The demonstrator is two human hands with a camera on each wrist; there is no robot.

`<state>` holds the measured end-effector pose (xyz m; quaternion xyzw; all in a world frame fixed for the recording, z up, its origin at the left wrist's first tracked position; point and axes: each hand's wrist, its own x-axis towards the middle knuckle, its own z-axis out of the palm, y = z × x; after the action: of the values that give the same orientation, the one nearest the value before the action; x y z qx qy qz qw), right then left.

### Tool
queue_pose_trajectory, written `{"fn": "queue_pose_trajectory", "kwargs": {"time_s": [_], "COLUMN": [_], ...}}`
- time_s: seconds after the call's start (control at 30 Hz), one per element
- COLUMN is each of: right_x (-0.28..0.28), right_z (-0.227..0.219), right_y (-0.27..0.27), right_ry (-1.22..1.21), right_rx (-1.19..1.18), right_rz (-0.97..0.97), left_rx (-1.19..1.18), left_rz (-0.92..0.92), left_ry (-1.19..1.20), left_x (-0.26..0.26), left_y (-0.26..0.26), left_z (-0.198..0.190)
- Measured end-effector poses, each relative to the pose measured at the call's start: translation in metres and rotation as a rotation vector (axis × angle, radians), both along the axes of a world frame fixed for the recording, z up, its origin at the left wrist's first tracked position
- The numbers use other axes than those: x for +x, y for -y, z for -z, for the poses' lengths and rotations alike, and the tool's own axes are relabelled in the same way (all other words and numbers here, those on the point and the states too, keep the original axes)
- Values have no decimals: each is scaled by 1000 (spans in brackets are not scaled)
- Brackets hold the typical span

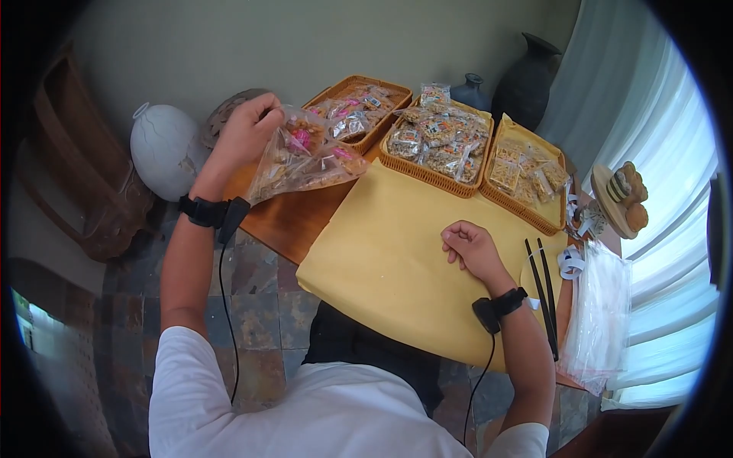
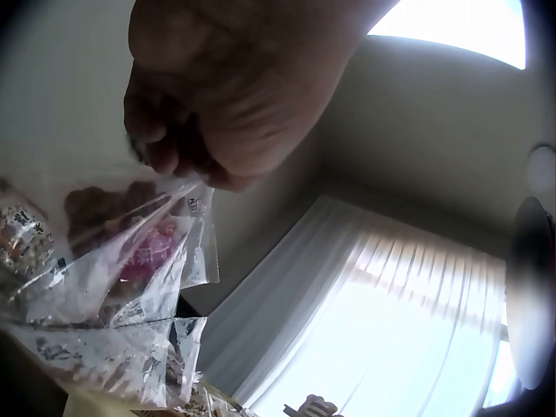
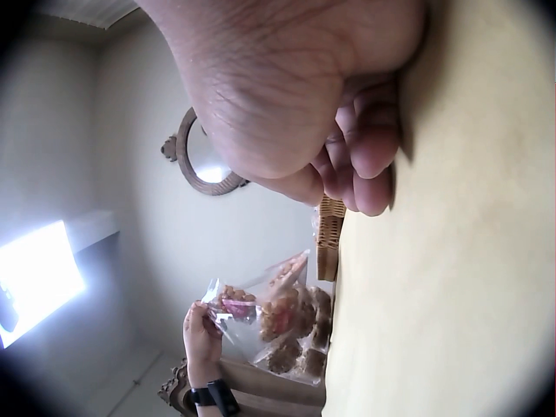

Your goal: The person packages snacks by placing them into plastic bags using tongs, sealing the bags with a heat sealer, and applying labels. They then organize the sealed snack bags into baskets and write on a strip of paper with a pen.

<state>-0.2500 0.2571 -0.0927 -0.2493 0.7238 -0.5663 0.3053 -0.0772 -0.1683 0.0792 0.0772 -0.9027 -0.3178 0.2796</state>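
My left hand (image 1: 243, 131) grips the top of a clear plastic bag (image 1: 311, 169) at the left end of the table. Wrapped snack pieces with pink labels show through the plastic. In the left wrist view the fingers are curled over the gathered film of the bag (image 2: 113, 334). My right hand (image 1: 475, 250) rests on a large sheet of yellow paper (image 1: 397, 244), its fingers loosely curled and holding nothing. In the right wrist view that hand (image 3: 269, 95) lies against the paper, and the bag (image 3: 278, 317) hangs from the other hand beyond it.
Three wicker baskets of wrapped snacks line the back: a left basket (image 1: 369, 143), a middle basket (image 1: 427, 177) and a right basket (image 1: 527, 216). Black tongs (image 1: 545, 298) and a stack of clear bags (image 1: 598, 313) lie at the right. A white vase (image 1: 166, 149) stands beyond the left side.
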Motion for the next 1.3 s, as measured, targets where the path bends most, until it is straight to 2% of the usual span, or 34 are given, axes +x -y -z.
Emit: {"fn": "queue_pose_trajectory", "kwargs": {"time_s": [0.1,0.2,0.27,0.33,0.37,0.43,0.5,0.53,0.57,0.6,0.67,0.7,0.77,0.8,0.87,0.9,0.97,1.1,1.17,1.3], "right_x": [0,-3,-9,-13,-14,-15,-11,-7,-3,0,10,15,27,32,38,37,33,18,11,-7], "right_z": [-1,3,14,18,19,20,18,17,14,6,-13,-19,-25,-20,-7,-4,-2,-19,-42,-44], "right_y": [0,-1,-2,-2,-2,-4,-5,-7,-8,-7,-4,-2,0,1,4,3,0,7,18,37], "right_ry": [0,-2,40,20,2,-20,-42,-292,-540,-543,-881,-882,-1320,-1322,-1224,-1233,-1085,-1137,-1216,-1324], "right_rx": [8,2,-178,-233,-297,-289,-285,-245,-201,-190,-141,-133,179,187,347,356,432,308,216,377], "right_rz": [5,15,101,172,235,251,266,188,103,100,-167,-176,-237,-247,96,88,123,2,-213,-324], "left_rx": [72,114,3,-177,-165,-248,-180,-120,-134,-123,-60,-50,-107,-97,-220,-208,-309,-257,-296,-267], "left_rz": [35,157,252,286,295,400,425,443,409,410,280,275,202,199,215,213,202,242,302,317], "left_ry": [15,16,59,-6,-9,115,171,230,189,184,55,52,123,119,157,148,247,231,210,206], "left_x": [-2,-8,-13,-21,-24,-26,-24,-22,-27,-28,-24,-18,-7,2,16,19,26,22,15,4], "left_y": [-7,-49,-86,-123,-139,-162,-163,-162,-147,-132,-101,-82,-45,-31,-12,-13,-16,-34,-40,-46], "left_z": [-11,-1,13,39,55,74,71,70,76,81,92,100,117,130,152,156,165,165,169,168]}}
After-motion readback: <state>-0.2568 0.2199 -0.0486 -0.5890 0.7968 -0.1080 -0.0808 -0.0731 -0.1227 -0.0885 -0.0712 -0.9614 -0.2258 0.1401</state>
